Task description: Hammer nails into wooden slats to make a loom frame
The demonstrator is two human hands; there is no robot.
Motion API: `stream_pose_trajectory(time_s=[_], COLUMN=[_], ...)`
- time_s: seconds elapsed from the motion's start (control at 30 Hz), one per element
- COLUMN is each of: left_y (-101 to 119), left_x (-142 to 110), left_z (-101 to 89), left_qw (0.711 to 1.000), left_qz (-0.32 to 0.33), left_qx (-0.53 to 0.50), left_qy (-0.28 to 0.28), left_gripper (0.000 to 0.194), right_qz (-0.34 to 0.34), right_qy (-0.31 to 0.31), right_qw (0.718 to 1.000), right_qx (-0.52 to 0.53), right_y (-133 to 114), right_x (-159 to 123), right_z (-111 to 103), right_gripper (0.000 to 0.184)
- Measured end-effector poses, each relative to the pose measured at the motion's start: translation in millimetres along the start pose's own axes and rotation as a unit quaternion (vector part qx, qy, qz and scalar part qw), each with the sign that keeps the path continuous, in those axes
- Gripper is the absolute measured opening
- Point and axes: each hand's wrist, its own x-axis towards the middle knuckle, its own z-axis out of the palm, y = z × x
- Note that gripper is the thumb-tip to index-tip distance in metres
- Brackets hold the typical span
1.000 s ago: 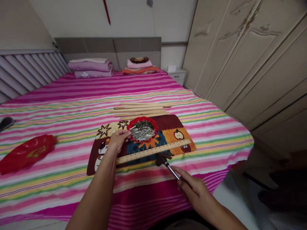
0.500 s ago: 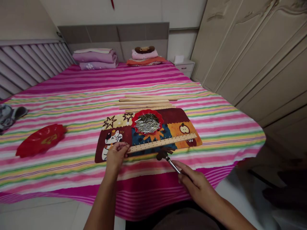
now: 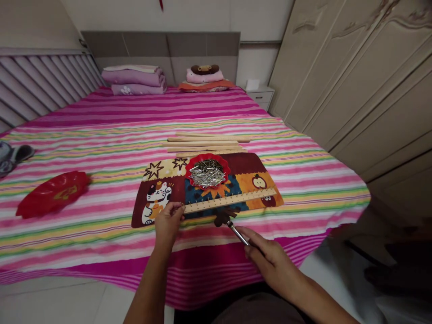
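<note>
My right hand (image 3: 270, 258) is wrapped round the handle of a claw hammer (image 3: 240, 235) with a shiny metal shaft. Its dark head lies low, just in front of a pale wooden strip (image 3: 219, 204). Several nails stand up along this strip, which also has rows of small dark marks. At the strip's left end, my left hand (image 3: 168, 221) has thumb and fingers pinched together, touching or very near the wood. Whatever is in that pinch is too small to make out. Behind the strip sits a red scalloped bowl (image 3: 189, 176) heaped with silvery nails (image 3: 206, 174).
Under the strip and bowl lies a patterned mat (image 3: 138, 204) on a striped bedspread (image 3: 111, 234). Several wooden strips (image 3: 202, 144) lie beyond the bowl. A red plate (image 3: 50, 195) and a grey-black item (image 3: 15, 157) are at the left. Folded bedding (image 3: 135, 81) sits by the headboard.
My left hand has moved from the nail bowl's rim down to the strip's left end. My right hand keeps the hammer near the strip. The view has shifted slightly.
</note>
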Motion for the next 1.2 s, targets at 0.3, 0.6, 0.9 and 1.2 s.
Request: stream_pose_trajectory(time_s=[0.3, 0.6, 0.9, 1.2], left_y=[-9.0, -3.0, -2.1, 51.6], left_x=[-2.5, -5.8, -3.0, 39.9], left_z=[3.1, 2.4, -3.4, 14.4], left_qw=[0.994, 0.988, 0.994, 0.943], left_qz=[0.049, 0.075, 0.025, 0.181], left_qx=[0.091, 0.131, 0.103, 0.277], left_qy=[0.022, 0.029, 0.010, 0.032], left_gripper=[0.022, 0.022, 0.029, 0.024], right_qz=[-0.125, -0.177, -0.101, 0.009], right_qy=[-0.019, -0.052, -0.036, 0.042], right_qw=[0.992, 0.978, 0.994, 0.999], right_qx=[-0.011, -0.092, -0.014, -0.017], right_y=[-40.6, -47.8, -34.2, 3.5], right_x=[62.8, 95.2, 32.0, -3.4], right_z=[23.4, 42.6, 6.7, -23.1], right_gripper=[0.043, 0.044, 0.043, 0.046])
